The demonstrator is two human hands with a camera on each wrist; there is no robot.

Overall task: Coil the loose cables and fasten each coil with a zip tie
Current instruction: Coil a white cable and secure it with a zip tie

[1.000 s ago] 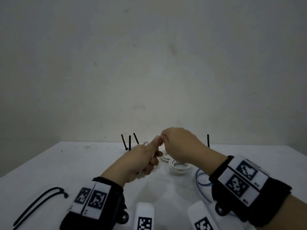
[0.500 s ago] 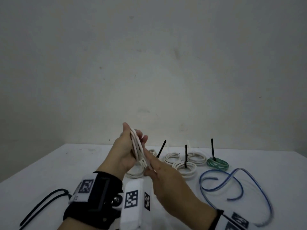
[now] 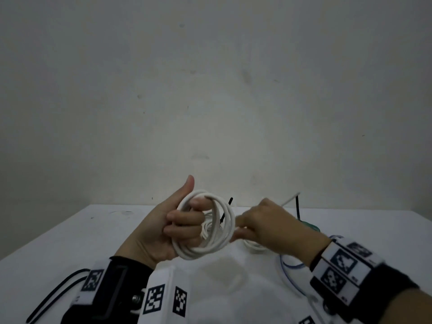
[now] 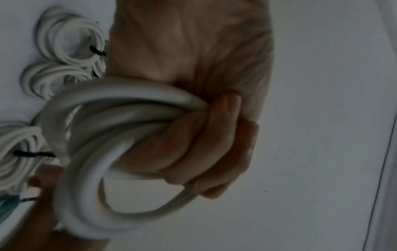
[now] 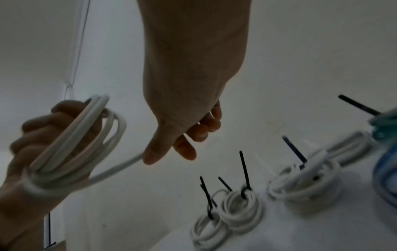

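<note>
My left hand (image 3: 187, 226) holds a white cable coil (image 3: 210, 232) up above the table, fingers curled through the loops and thumb pointing up. In the left wrist view the fingers (image 4: 193, 146) wrap the coil (image 4: 103, 135) tightly. My right hand (image 3: 242, 228) sits just right of the coil and pinches the cable's free end; a short white tail (image 3: 291, 199) sticks out past it. In the right wrist view the cable (image 5: 116, 168) runs from the coil to my right thumb (image 5: 154, 152).
Several white coils tied with black zip ties (image 5: 240, 208) (image 5: 305, 186) lie on the white table (image 3: 93, 232) behind my hands. A green tied coil (image 3: 312, 226) and a loose blue cable (image 3: 286, 265) lie to the right. Loose black zip ties (image 3: 53, 293) lie at the near left.
The left hand has lifted the coil and turned it face-on. The right hand has moved from under the coil to its right side, drawing the free end out.
</note>
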